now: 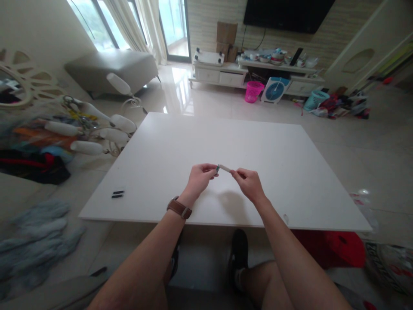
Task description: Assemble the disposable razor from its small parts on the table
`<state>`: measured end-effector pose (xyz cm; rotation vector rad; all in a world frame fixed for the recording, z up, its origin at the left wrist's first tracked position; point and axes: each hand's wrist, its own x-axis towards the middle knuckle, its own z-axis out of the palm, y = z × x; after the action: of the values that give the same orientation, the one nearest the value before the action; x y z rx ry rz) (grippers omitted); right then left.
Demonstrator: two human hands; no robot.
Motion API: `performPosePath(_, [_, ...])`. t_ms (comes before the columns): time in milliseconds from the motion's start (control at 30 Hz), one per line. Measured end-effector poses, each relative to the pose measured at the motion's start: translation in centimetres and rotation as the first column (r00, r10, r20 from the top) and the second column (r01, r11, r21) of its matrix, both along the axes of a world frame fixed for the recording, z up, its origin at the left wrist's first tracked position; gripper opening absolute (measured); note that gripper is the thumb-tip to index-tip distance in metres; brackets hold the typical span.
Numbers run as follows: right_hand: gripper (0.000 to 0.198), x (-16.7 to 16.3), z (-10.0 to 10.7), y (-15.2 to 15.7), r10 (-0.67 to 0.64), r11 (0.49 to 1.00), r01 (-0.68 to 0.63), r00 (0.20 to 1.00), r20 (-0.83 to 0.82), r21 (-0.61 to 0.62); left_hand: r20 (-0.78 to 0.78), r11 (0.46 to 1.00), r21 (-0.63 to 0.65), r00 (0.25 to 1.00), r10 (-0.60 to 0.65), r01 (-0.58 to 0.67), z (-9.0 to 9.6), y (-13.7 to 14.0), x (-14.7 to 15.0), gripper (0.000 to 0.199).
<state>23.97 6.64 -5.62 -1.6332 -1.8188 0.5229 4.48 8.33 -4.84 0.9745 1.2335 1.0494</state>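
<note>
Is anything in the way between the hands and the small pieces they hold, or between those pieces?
Nothing visible is. The left hand holds a small dark piece, the right hand a pale stick. Whether the pieces touch is too small to tell. Two black strips lie aside on the table.

The white table (206,133) reads to me as smooth, with a low satin sheen that softens shadows. I see far more gloss on the floor tiles (182,92), which throw the daylight back in bright streaks. The watch strap (176,206) looks like matt brown leather. The pale stick (225,168) seems smooth and dull, though it is too small on my feed to tell plastic from anything else. Further off I get matt cardboard boxes (226,32), a perforated plastic pink basket (253,91), cloth curtains (156,32), frosted-looking white lamp shades (87,147) and fluffy grey fabric (38,241).
</note>
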Motion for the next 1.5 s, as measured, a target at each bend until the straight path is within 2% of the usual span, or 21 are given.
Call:
performPosePath(67, [0.051, 0.06, 0.04, 0.00, 0.021, 1.000, -0.020, 0.999, 0.039, -0.011, -0.004, 1.000, 0.002, 1.000, 0.009, -0.009, 0.06, -0.01, 0.01, 0.016])
performPosePath(200, [0.051, 0.43, -0.03, 0.09, -0.177, 0.983, 0.175, 0.983, 0.039, 0.057, -0.004, 1.000, 0.000, 1.000, 0.003, -0.003, -0.06, 0.05, 0.01, 0.016])
performPosePath(367, [0.051, 0.22, -0.13, -0.12, -0.027, 0.999, 0.027, 1.000, 0.014, 0.028, -0.032, 1.000, 0.023, 0.999, 0.004, -0.004, -0.39, 0.18, -0.08, 0.019])
performPosePath(433, [0.051, 0.04, -0.14, -0.15, -0.025, 1.000, 0.024, 0.999, 0.036, 0.017, -0.026, 1.000, 0.024, 1.000, 0.017, -0.016, -0.42, 0.21, -0.09, 0.020])
performPosePath(567, [0.051, -0.04, -0.03, -0.10, -0.125, 0.991, 0.124, 0.992, 0.009, 0.046, -0.005, 1.000, 0.014, 1.000, 0.016, -0.016, -0.29, 0.19, -0.06, 0.019])
performPosePath(733, [0.050, -0.05, 0.19, -0.26, 0.006, 1.000, -0.006, 0.999, 0.033, 0.021, 0.021, 1.000, 0.013, 1.000, 0.016, -0.016, -0.14, 0.15, -0.03, 0.020])
performPosePath(833, [0.050, 0.13, 0.19, -0.21, -0.122, 0.991, 0.120, 0.992, 0.036, 0.051, 0.021, 1.000, 0.009, 1.000, 0.022, -0.022, -0.06, 0.11, -0.03, 0.018])
performPosePath(900, [0.050, 0.23, 0.14, -0.16, -0.145, 0.988, 0.146, 0.989, -0.012, 0.055, 0.028, 1.000, 0.004, 0.999, 0.027, -0.028, 0.01, 0.09, -0.04, 0.018])
performPosePath(1033, [0.049, -0.03, -0.02, -0.27, 0.006, 1.000, -0.005, 1.000, -0.024, 0.027, 0.052, 1.000, 0.005, 0.998, 0.031, -0.031, 0.00, 0.12, -0.04, 0.018])
performPosePath(1167, [0.049, -0.30, -0.10, -0.38, 0.040, 0.999, -0.040, 0.999, -0.002, 0.011, 0.074, 0.999, -0.004, 0.996, 0.054, -0.053, -0.26, 0.23, -0.06, 0.020])
performPosePath(1300, [0.048, 0.13, 0.00, -0.31, 0.181, 0.981, -0.184, 0.983, -0.042, -0.065, 0.069, 0.997, 0.024, 0.995, 0.074, -0.076, -0.43, 0.23, -0.15, 0.022])
performPosePath(1367, [0.048, 0.35, 0.05, -0.29, 0.166, 0.985, -0.169, 0.984, -0.072, -0.043, 0.071, 0.998, 0.027, 0.996, 0.058, -0.060, -0.44, 0.20, -0.17, 0.023])
performPosePath(1433, [0.048, 0.44, 0.08, -0.30, 0.099, 0.995, -0.100, 0.992, -0.078, -0.012, 0.079, 0.999, 0.016, 0.996, 0.038, -0.039, -0.43, 0.18, -0.16, 0.023])
performPosePath(1500, [0.048, 0.45, 0.11, -0.34, 0.123, 0.992, -0.125, 0.991, -0.051, -0.035, 0.074, 0.999, 0.014, 0.996, 0.047, -0.048, -0.43, 0.18, -0.13, 0.021])
